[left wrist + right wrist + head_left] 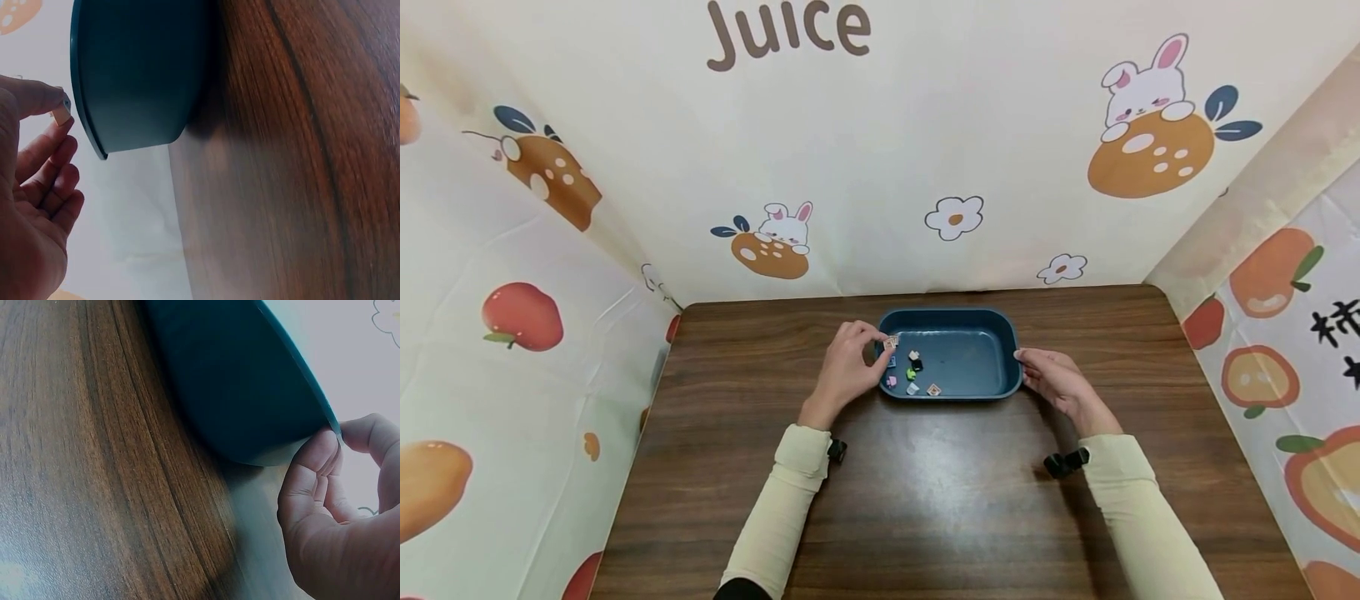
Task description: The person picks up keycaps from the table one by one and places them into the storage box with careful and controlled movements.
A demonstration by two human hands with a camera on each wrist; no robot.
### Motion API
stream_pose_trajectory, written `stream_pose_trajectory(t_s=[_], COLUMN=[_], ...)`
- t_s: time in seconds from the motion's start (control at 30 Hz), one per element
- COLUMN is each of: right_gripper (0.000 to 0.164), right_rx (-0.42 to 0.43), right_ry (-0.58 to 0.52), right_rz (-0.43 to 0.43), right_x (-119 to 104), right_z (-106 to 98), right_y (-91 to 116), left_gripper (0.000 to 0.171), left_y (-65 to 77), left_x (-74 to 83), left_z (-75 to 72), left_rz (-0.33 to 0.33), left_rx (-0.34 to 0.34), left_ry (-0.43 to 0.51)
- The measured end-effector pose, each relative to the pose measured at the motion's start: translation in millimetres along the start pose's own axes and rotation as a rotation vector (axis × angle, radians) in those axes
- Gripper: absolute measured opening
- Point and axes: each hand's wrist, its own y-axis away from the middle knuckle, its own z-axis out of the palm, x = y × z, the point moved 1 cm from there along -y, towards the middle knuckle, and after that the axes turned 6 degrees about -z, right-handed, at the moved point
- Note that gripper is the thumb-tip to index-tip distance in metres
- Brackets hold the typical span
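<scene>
A dark blue-green tray (958,393) with raised walls lies on the table. My left hand (847,362) is over its left end and pinches a small beige block (61,114) between thumb and fingertip, just outside the rim in the left wrist view. At the right end, my right hand (1058,379) pinches the tray's rim between thumb and curled fingers. Several tiny pieces lie in the tray's left half: a white-and-black one (915,361), a green one (911,375), a pink one (891,382), a pale blue one (912,389) and a beige square one (933,390).
The brown wood-grain table (925,508) extends in front of the tray and to both sides. A printed cloth (880,150) with rabbits and fruit hangs behind it, and similar cloths flank the left and right edges. Both wrists carry small black devices.
</scene>
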Motion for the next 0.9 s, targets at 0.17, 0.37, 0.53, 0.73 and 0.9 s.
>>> stream_pose_trajectory(t_s=[0.17, 0.37, 0.53, 0.73, 0.9], right_gripper=[0.026, 0.026, 0.026, 0.026, 0.026], right_rx=[0.008, 0.006, -0.005, -0.009, -0.001], right_ry=[0.01, 0.007, 0.013, 0.015, 0.024], right_rz=[0.004, -0.008, -0.009, -0.015, -0.013], right_x=[0.8, 0.2, -0.3, -0.6, -0.6], right_z=[-0.8, -0.2, 0.5, 0.3, 0.5], right_y=[0.9, 1.1, 1.3, 0.4, 0.0], left_gripper=[0.026, 0.027, 0.028, 0.03, 0.033], left_y=[0.7, 1.0, 1.3, 0.8, 0.5], left_x=[2.6, 6.0, 6.0, 3.7, 0.3], left_z=[4.5, 6.7, 7.9, 9.7, 9.9], left_rz=[0.043, 0.059, 0.052, 0.055, 0.039], left_rx=[0.002, -0.006, -0.004, -0.006, -0.015], left_ry=[-0.008, -0.014, -0.02, -0.016, 0.01])
